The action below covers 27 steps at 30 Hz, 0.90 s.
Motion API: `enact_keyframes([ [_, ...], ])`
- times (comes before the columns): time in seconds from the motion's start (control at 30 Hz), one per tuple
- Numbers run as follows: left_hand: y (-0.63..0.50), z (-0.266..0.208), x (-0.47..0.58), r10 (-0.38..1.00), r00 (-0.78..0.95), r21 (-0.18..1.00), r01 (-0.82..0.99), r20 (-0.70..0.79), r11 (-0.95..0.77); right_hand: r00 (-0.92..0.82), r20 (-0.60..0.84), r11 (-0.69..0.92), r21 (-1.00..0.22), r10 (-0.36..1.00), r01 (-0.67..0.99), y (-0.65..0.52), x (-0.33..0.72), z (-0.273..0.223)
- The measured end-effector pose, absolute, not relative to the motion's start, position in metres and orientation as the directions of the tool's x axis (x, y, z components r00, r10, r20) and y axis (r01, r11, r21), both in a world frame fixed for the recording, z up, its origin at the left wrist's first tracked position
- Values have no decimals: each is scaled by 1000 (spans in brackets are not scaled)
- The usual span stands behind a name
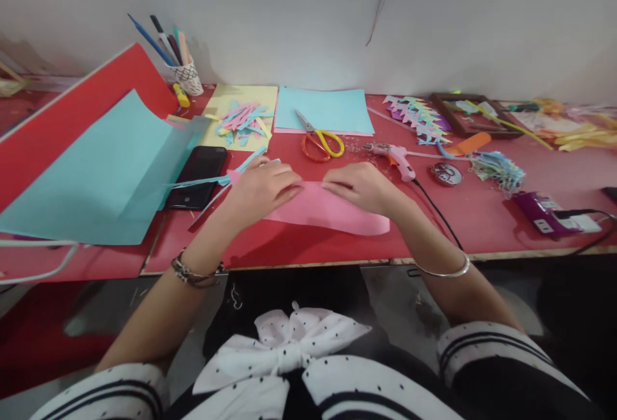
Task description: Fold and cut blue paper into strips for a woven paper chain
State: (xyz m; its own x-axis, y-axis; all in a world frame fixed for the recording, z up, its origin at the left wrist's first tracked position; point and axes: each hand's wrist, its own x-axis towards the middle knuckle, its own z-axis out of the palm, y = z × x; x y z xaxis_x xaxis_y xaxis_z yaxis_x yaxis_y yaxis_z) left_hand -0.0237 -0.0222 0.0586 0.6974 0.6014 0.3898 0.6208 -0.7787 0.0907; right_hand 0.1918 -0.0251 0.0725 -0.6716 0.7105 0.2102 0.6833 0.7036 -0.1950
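A sheet of pink paper (328,209) is held by its far edge over the red table, its near side curving down toward me. My left hand (267,185) pinches the edge left of the middle, fingers closed. My right hand (359,185) grips the same edge a short way to the right, also closed. Both thumbs and fingertips are partly hidden behind the knuckles. Just beyond the hands lie scissors (318,140) with one red and one yellow handle, slightly apart. Light blue paper strips (216,181) lie beside my left hand, across a black phone (198,172).
A stack of light blue sheets (328,108) and cut paper strips (243,118) lie at the back. A pink glue gun (393,157) with a cable sits to the right, near a purple power socket (544,214). Large blue paper (96,182) and a pen cup (187,78) stand left.
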Motion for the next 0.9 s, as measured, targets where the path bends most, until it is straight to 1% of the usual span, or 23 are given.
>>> enact_keyframes([
  [0.1,-21,54,-18,580,698,54,619,420,-783,-664,334,698,22,670,716,-28,180,75],
  [0.13,-21,53,-18,573,697,44,618,431,-785,-659,380,688,75,650,722,-30,176,76],
  [0.2,-22,54,-17,560,691,54,607,457,-793,-649,446,677,122,616,726,-34,168,75],
  [0.27,-24,57,-15,558,673,109,587,486,-802,-631,483,675,105,607,730,-37,161,73],
  [0.37,-28,62,-14,566,656,211,541,499,-814,-610,503,686,45,612,726,-36,159,71],
  [0.43,-30,64,-16,591,644,270,533,486,-802,-596,512,689,11,619,725,-34,164,70],
  [0.53,-29,64,-30,651,615,351,549,444,-758,-525,565,653,-33,636,757,-32,183,68],
  [0.6,-27,63,-45,668,609,376,552,427,-744,-481,604,629,-44,635,776,-33,202,66],
  [0.7,-23,64,-73,674,574,355,576,465,-736,-375,651,533,-54,660,845,-37,236,64],
  [0.73,-22,65,-81,684,549,338,604,480,-722,-314,667,475,-68,676,877,-38,245,64],
  [0.8,-21,67,-90,682,553,284,637,478,-716,-198,703,386,-117,683,915,-41,256,66],
  [0.87,-22,70,-88,646,600,214,633,472,-744,-130,734,364,-167,667,916,-45,253,70],
  [0.9,-22,72,-84,623,629,183,621,465,-762,-140,738,391,-179,661,903,-47,246,72],
])
